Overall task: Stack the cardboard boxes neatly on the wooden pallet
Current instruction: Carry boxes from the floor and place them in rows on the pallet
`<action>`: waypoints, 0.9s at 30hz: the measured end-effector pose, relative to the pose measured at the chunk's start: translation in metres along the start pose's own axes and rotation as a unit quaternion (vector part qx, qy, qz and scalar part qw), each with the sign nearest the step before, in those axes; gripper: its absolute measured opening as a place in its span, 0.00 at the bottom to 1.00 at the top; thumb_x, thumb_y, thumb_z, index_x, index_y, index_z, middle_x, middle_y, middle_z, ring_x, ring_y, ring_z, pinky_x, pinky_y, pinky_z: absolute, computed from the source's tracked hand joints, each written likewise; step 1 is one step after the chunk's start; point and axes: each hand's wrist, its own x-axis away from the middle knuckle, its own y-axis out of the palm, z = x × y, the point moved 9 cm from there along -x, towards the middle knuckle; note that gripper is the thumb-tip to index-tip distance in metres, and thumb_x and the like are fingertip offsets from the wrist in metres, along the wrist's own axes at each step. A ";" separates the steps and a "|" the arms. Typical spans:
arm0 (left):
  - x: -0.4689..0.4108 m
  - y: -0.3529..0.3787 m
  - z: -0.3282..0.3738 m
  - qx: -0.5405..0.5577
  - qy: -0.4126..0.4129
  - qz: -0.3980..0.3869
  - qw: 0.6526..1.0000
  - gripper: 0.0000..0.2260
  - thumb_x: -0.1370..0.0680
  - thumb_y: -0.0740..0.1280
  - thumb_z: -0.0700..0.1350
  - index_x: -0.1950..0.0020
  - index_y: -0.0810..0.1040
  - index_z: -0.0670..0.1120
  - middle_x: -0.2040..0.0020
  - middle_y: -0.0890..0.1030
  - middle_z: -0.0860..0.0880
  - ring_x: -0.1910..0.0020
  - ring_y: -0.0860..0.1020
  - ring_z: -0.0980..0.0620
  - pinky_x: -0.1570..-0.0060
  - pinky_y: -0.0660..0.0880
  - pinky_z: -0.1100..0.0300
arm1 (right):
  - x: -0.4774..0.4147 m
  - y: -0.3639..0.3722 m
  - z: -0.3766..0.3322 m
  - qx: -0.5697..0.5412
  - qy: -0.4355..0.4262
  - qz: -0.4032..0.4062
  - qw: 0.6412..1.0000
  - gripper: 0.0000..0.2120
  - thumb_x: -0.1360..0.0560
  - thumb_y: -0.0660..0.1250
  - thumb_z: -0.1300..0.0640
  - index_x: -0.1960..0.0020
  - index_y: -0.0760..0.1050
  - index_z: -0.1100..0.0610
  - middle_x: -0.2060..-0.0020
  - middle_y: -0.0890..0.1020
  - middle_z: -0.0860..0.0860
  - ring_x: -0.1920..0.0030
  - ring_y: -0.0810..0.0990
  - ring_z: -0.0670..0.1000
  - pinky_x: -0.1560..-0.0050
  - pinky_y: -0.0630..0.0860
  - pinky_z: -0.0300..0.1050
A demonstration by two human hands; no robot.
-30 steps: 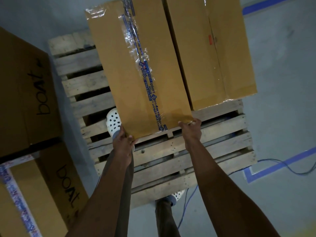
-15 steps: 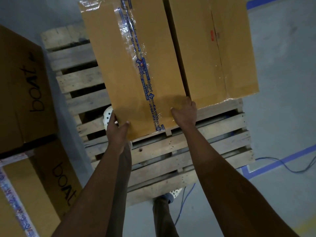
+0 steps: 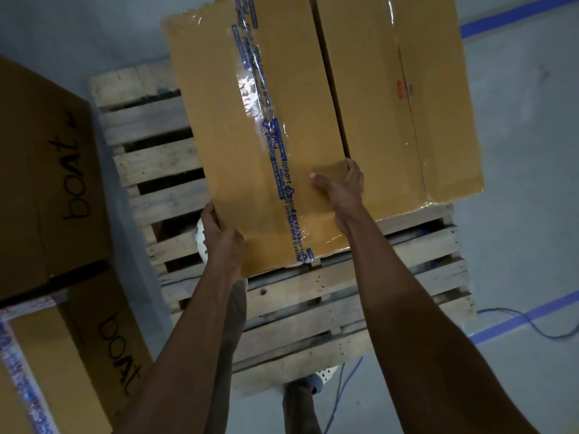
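At the near end of the tape-sealed brown cardboard box [image 3: 260,151], over the middle of the weathered wooden slat pallet [image 3: 313,292], the left hand [image 3: 224,242] is curled round one side edge. The right hand [image 3: 341,192] is hooked over the other, seemingly to square it against the plain brown cardboard box [image 3: 401,104] touching it. Two boxes are counted on the pallet, and two black-lettered brown cartons [image 3: 47,183] left of it.

On the side of the upper left carton [image 3: 47,151]: "boat" in black lower-case script, turned sideways. On the lower left carton [image 3: 94,339]: the same "boat", also sideways. Along the blue printed tape [image 3: 279,164] down the middle of the taped cardboard box [image 3: 219,136]: "lipkart" legible, remaining small print blurred. On the right-hand cardboard box [image 3: 438,136]: small red label [image 3: 399,89], too small to read.
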 end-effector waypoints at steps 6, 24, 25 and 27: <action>0.009 0.005 0.015 0.011 0.039 0.009 0.999 0.42 0.31 0.62 0.31 0.21 0.61 0.59 0.28 0.69 0.56 0.32 0.70 0.51 0.44 0.71 0.59 | 0.004 -0.006 -0.018 -0.008 -0.031 0.004 0.999 0.56 0.42 0.77 0.34 0.20 0.55 0.43 0.24 0.58 0.44 0.24 0.59 0.57 0.27 0.66 0.64; 0.016 -0.003 -0.032 -0.071 0.032 -0.048 0.996 0.38 0.23 0.70 0.35 0.19 0.58 0.58 0.25 0.68 0.49 0.30 0.70 0.44 0.34 0.74 0.39 | 0.094 -0.010 0.085 0.180 0.073 0.055 0.979 0.46 0.25 0.72 0.53 0.18 0.47 0.55 0.20 0.45 0.51 0.23 0.57 0.61 0.26 0.66 0.56; 0.015 -0.004 -0.034 -0.066 0.035 -0.045 0.996 0.38 0.23 0.71 0.35 0.19 0.59 0.58 0.25 0.68 0.48 0.30 0.71 0.44 0.34 0.75 0.39 | 0.093 -0.018 0.089 0.112 0.100 0.081 0.985 0.46 0.26 0.72 0.55 0.18 0.47 0.57 0.20 0.48 0.52 0.24 0.60 0.61 0.28 0.68 0.54; 0.013 -0.003 -0.037 -0.063 0.036 -0.037 0.997 0.38 0.23 0.71 0.34 0.19 0.59 0.58 0.25 0.69 0.48 0.30 0.71 0.44 0.34 0.75 0.39 | 0.091 -0.024 0.095 -0.052 0.152 0.097 0.982 0.42 0.25 0.72 0.61 0.19 0.52 0.55 0.23 0.60 0.54 0.29 0.67 0.57 0.31 0.68 0.49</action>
